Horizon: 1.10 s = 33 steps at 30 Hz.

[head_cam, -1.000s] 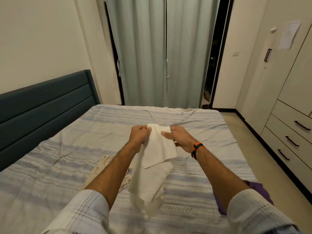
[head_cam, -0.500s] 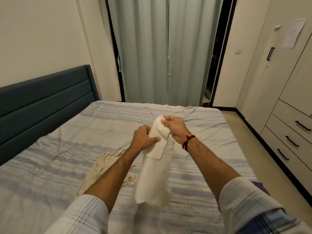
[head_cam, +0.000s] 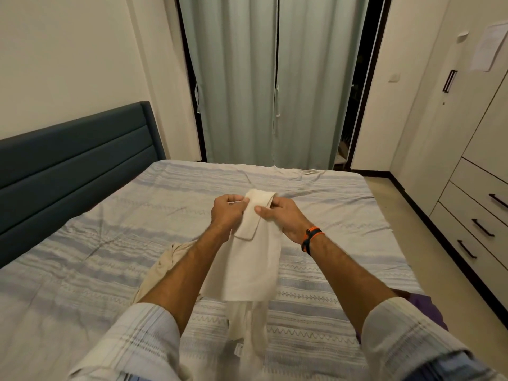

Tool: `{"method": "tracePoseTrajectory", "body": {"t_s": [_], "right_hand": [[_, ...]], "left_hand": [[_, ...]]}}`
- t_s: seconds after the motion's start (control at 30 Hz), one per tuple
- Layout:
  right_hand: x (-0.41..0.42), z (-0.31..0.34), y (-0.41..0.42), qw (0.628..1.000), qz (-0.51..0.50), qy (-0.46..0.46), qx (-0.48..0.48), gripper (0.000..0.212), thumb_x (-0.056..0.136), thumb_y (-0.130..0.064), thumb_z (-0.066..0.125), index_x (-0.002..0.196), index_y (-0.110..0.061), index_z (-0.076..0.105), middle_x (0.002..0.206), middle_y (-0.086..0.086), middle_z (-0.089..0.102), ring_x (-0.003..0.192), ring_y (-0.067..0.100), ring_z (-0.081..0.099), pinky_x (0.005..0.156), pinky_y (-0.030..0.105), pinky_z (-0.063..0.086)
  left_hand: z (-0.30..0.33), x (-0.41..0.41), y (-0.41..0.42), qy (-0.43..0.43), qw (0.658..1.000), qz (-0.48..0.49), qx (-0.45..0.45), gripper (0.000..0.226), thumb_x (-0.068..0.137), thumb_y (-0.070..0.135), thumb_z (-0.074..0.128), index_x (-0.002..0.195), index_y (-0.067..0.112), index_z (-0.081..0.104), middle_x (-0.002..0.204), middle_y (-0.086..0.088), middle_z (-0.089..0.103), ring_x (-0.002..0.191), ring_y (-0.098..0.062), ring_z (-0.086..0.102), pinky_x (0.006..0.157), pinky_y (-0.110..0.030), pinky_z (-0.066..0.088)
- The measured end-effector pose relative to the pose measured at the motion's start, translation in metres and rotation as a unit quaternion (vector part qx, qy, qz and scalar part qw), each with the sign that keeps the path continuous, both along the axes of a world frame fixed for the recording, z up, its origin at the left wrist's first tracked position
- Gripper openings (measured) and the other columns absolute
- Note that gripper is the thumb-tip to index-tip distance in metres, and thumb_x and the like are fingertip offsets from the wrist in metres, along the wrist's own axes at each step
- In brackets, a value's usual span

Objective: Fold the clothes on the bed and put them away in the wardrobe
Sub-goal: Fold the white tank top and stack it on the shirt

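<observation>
Currently: cream garment (head_cam: 254,259) held up over bed (head_cam: 82,270), centre, lower end hanging toward near edge. Left hand (head_cam: 226,213) and right hand (head_cam: 281,215) both pinch its folded top edge, close together. Assessment: light, soft, limp fabric; no stiffness, will sag and unfold if released; not fragile, low slip. Best hold: top corners/seams, hands spread apart to keep it flat. Beige garment (head_cam: 162,259) lies crumpled on bed, near left. Wardrobe (head_cam: 472,171) at right, shut.
</observation>
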State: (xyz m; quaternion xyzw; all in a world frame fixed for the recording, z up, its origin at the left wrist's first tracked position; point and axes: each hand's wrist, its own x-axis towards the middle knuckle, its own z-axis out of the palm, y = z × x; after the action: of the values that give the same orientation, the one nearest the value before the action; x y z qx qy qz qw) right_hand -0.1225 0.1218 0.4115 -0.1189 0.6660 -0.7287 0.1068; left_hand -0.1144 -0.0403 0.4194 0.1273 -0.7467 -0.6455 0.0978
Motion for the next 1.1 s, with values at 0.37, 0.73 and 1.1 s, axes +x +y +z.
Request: {"method": "tracePoseTrajectory", "body": {"t_s": [0.37,0.73,1.1], "right_hand": [[-0.016,0.004,-0.011,0.986,-0.162,-0.021,-0.029,0.009,0.095,-0.012,0.064,0.096,-0.005,0.069,0.11,0.02,0.071,0.102,0.033,0.068,0.093,0.051,0.055],[-0.011,0.006,0.001,0.994,-0.101,-0.035,0.037,0.011,0.087,0.008,0.063,0.096,0.003,0.067,0.096,0.007,0.063,0.094,0.021,0.061,0.084,0.034,0.053],[-0.008,-0.011,0.004,0.985,-0.143,-0.093,0.033,0.031,0.087,0.012,0.061,0.117,0.007,0.065,0.111,0.022,0.068,0.098,0.03,0.066,0.085,0.041,0.057]], "left_hand": [[-0.004,0.023,-0.006,0.045,0.969,-0.196,-0.143,0.07,0.06,0.016,0.092,0.121,0.02,0.058,0.115,0.007,0.061,0.096,-0.01,0.063,0.08,-0.026,0.058],[-0.008,0.015,0.002,0.154,0.971,-0.033,-0.182,0.024,0.096,0.029,0.058,0.084,0.012,0.071,0.077,0.004,0.073,0.067,-0.014,0.069,0.066,-0.04,0.06],[-0.022,0.021,-0.003,-0.013,0.957,-0.165,-0.238,0.062,0.045,0.045,0.096,0.091,0.022,0.062,0.09,0.007,0.068,0.082,-0.014,0.067,0.074,-0.033,0.059]]}}
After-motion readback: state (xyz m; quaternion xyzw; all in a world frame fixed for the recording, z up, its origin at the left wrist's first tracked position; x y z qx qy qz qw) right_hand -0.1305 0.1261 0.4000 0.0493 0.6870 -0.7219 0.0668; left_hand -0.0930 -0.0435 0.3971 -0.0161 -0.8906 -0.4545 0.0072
